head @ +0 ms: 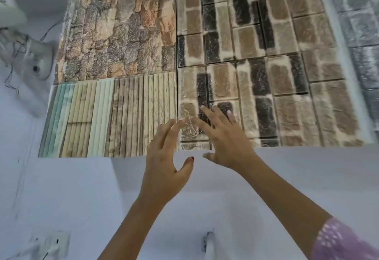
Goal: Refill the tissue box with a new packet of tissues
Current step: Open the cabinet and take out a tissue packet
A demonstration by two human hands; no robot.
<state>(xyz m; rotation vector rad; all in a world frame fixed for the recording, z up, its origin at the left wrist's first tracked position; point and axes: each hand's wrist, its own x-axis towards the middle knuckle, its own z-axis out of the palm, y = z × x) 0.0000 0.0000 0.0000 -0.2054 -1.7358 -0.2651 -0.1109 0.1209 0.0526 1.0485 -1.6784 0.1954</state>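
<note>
No tissue box and no tissue packet appear in the head view, which points up at a wall. My left hand (164, 157) is raised in the middle of the view with its fingers spread and nothing in it. My right hand (223, 136) is raised just to its right, also with spread fingers and holding nothing. The two hands are close together but apart, both in front of the lower edge of the wall panels. A pink patterned sleeve (344, 241) shows at the bottom right.
Stone, brick and wood-slat sample panels (184, 54) cover the upper wall. A white wall fan (30, 54) with wires hangs at the left. A socket with a plug (51, 245) sits bottom left, and a small white fitting (208, 241) bottom centre.
</note>
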